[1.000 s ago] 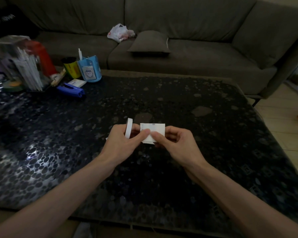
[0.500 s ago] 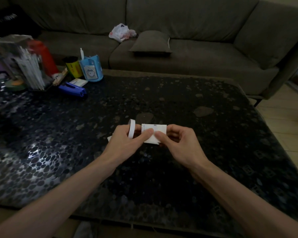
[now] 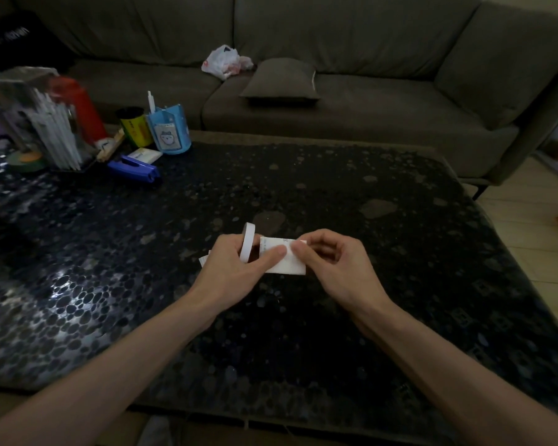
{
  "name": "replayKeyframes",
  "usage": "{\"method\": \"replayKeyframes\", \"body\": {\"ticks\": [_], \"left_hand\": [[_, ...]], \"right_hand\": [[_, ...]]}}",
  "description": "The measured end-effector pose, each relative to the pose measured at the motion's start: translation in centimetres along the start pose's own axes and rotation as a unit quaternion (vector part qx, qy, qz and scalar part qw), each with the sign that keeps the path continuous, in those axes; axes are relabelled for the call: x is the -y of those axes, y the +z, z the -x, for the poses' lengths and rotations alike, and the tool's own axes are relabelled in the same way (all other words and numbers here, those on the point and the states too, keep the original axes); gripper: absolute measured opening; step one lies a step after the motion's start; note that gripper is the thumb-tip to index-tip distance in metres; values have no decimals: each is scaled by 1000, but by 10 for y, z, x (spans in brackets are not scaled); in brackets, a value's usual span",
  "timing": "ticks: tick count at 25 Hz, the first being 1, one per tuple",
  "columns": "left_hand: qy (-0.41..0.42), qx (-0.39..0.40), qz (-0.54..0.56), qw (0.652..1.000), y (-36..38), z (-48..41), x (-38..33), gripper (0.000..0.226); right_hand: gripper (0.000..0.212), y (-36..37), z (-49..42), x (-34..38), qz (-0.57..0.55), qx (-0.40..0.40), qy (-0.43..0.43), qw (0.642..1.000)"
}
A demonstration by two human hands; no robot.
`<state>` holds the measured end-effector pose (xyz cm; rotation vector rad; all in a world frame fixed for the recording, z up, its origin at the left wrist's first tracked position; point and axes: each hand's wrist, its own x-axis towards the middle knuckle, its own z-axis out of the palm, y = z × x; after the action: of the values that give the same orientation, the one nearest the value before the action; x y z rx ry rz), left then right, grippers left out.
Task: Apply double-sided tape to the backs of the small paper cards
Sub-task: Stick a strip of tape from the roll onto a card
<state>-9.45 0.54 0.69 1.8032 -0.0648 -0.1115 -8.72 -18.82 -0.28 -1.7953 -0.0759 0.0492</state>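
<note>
A small white paper card (image 3: 287, 264) is held just above the dark pebble-patterned table (image 3: 303, 333), between both hands. My left hand (image 3: 236, 272) grips a white roll of double-sided tape (image 3: 247, 242), which stands on edge around its fingers, and its thumb presses on the card's left part. My right hand (image 3: 335, 265) pinches the card's right side, thumb on top near the left thumb. A corner of more white paper (image 3: 203, 261) sticks out from under my left hand. Any tape strip on the card is too faint to make out.
At the table's back left stand a blue stapler (image 3: 136, 170), a blue pen holder (image 3: 169, 130), a yellow-green can (image 3: 134, 127), a red bottle (image 3: 81, 107) and a clear organiser of white sticks (image 3: 52, 130). A grey sofa (image 3: 335, 101) with a cushion and a plastic bag runs behind.
My right hand has shifted left over the card, so its fingers now cover the card's upper right corner. My left hand and the tape roll stay about where they were.
</note>
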Motion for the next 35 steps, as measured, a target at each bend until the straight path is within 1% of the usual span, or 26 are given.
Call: {"method": "replayKeyframes", "body": {"ticks": [4,8,12,15,18,21,24,26,28,30,32,35], "left_hand": [[-9,5,6,1000,4,1,1,11],[9,-9,8,1000,2,0,1,12],[4,-8,17,1000,5,2,0,10],[8,-41,-4,999,2,-1,2,12],[1,-51,-16,999,0,0,4,10],[1,-59,-34,998,-7,0,5,11],[8,-68,-76,995,-24,-6,4,7],[-3,-69,-92,993,-42,-9,4,8],[-9,-98,-87,991,-64,-12,7,11],[-16,-141,-78,987,-82,-12,13,13],[-31,-160,-81,983,-90,-10,20,14],[-51,-160,-92,981,-95,-7,25,19]], "right_hand": [[4,-2,-2,0,0,-13,-8,1000],[10,0,0,0,-37,14,35,999],[9,1,1,1,-27,14,33,999],[16,0,1,1,-38,31,63,997],[10,-2,-1,-1,-26,54,104,993],[8,2,-2,-2,-38,40,100,993],[10,15,-5,1,-68,32,92,993],[13,24,-10,4,-77,24,89,993],[16,32,-17,8,-63,-10,84,994],[17,37,-24,8,-5,-40,74,996],[18,42,-29,5,44,-40,73,996],[13,54,-36,-2,56,-28,86,994]]}}
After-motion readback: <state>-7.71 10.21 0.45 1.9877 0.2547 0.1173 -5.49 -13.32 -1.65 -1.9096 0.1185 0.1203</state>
